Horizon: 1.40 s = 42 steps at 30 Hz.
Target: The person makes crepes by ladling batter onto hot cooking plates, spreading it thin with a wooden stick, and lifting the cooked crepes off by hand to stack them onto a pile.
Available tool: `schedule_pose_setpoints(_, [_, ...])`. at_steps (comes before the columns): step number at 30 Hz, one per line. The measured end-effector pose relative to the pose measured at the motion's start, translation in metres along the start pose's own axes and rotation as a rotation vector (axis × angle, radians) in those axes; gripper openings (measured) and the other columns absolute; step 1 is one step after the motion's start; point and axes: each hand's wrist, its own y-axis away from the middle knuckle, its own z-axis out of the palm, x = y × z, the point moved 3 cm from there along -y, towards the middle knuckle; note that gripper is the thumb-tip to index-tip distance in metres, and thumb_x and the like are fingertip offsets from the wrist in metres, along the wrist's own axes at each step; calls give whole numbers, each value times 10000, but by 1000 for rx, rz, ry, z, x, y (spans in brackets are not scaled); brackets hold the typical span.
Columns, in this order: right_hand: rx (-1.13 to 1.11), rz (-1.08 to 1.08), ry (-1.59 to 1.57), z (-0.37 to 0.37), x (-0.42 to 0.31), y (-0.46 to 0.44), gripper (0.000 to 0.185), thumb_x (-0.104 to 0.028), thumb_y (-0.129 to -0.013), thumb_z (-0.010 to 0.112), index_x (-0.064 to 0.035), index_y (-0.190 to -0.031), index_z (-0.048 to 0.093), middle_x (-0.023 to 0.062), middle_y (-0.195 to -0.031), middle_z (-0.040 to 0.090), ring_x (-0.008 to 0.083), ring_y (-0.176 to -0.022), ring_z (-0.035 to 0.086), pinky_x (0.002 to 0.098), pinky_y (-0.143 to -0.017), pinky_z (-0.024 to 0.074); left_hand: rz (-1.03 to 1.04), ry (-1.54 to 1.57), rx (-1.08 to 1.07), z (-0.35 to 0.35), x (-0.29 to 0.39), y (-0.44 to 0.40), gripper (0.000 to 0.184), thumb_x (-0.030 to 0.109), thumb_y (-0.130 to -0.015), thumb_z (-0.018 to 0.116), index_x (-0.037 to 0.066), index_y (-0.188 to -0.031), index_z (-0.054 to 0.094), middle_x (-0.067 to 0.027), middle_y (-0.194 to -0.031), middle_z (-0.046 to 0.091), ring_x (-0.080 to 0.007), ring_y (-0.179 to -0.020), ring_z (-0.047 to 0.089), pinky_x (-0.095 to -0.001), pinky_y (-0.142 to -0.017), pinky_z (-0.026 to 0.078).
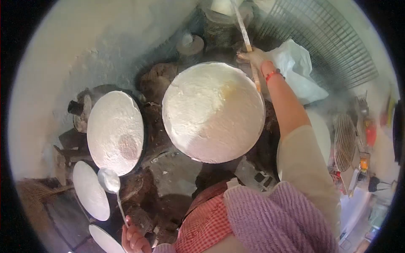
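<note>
My left hand point(136, 239), low in the view, is closed round the handle of a metal ladle point(110, 181). The ladle's bowl holds something white and overlaps a small white disc point(90, 189). Just above it is a white-coated oval pan point(114, 133) with a reddish patch. A large round surface point(213, 111) covered in white, with a yellowish spot, lies in the middle. At its upper right, my right hand point(254, 57) grips a long wooden stick point(242, 27), whose lower end reaches the rim of the round surface.
Behind my right wrist lies a white plastic bag point(293, 69), near a wire grid point(320, 38). A striped oval rack point(344, 141) and assorted items stand at the right. Another white disc point(105, 239) is at the lower left. Stones and a cylindrical container point(190, 47) sit behind the pans.
</note>
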Motion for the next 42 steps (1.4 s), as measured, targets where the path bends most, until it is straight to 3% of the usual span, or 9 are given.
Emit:
schedule_pose_setpoints(3, [-136,-34,810,21,-19,-18,496,-296,-808,714,-56,-1225,597,68,-1081,655,180,-889,626,294,-811,487,58,56,23,7,0,4,365,216,-997,432,-44,-1251,400,34,-561,357,-56,-361,308,-205,-305,245])
schedule_pose_setpoints(6, [-303,-120,889,62,-39,5,553,-403,-794,700,-84,-1236,606,53,-1120,659,180,-946,613,301,-829,456,12,182,-173,9,3,5,459,263,-1046,271,-44,-1386,303,11,-641,312,-66,-399,267,-245,-349,303])
schedule_pose_setpoints(8, [-485,-390,884,83,-30,-7,546,-360,-794,686,-186,-1300,577,50,-1094,666,183,-998,594,308,-893,435,51,85,-198,2,9,1,460,266,-1047,264,-44,-1385,297,8,-641,309,-69,-404,273,-254,-351,313])
schedule_pose_setpoints(16, [-493,-464,1098,114,-38,21,478,-193,-778,661,-154,-1250,595,136,-1004,683,251,-864,616,361,-807,465,60,-90,-217,29,-15,6,428,236,-1049,230,-47,-1369,261,-15,-656,337,-77,-394,313,-229,-292,305])
schedule_pose_setpoints(20, [-394,-584,1074,93,-63,35,457,-207,-784,678,-165,-1234,609,138,-1006,683,236,-855,622,333,-793,474,24,-339,-640,9,14,37,428,195,-1041,270,-52,-1390,239,-30,-684,417,-51,-433,371,-217,-333,350])
schedule_pose_setpoints(21, [-401,-560,1059,92,-78,54,456,-208,-779,681,-139,-1224,610,144,-1006,681,234,-856,622,331,-795,474,-188,-159,-809,13,6,23,534,253,-987,463,28,-1417,239,11,-562,357,-59,-349,356,-164,-321,324])
schedule_pose_setpoints(28, [-344,-596,1041,98,-115,134,461,-211,-759,689,-33,-1177,609,173,-998,677,246,-874,631,343,-802,478,-199,204,-291,3,-6,-9,435,189,-1042,253,-48,-1405,214,-21,-690,372,-86,-479,366,-244,-423,372])
schedule_pose_setpoints(38, [-302,-754,938,105,-168,303,327,-89,-766,671,-36,-1087,644,95,-851,688,211,-808,647,324,-729,524,-174,135,-320,-58,10,18,428,160,-1039,263,-81,-1390,218,-28,-693,350,-72,-449,325,-237,-361,319])
schedule_pose_setpoints(42, [32,-700,1148,103,-188,391,293,-64,-774,660,-18,-1063,663,153,-885,689,227,-797,650,329,-743,517,-244,34,-362,-84,33,13,429,156,-1038,267,-85,-1390,221,-26,-689,344,-72,-444,317,-234,-348,303])
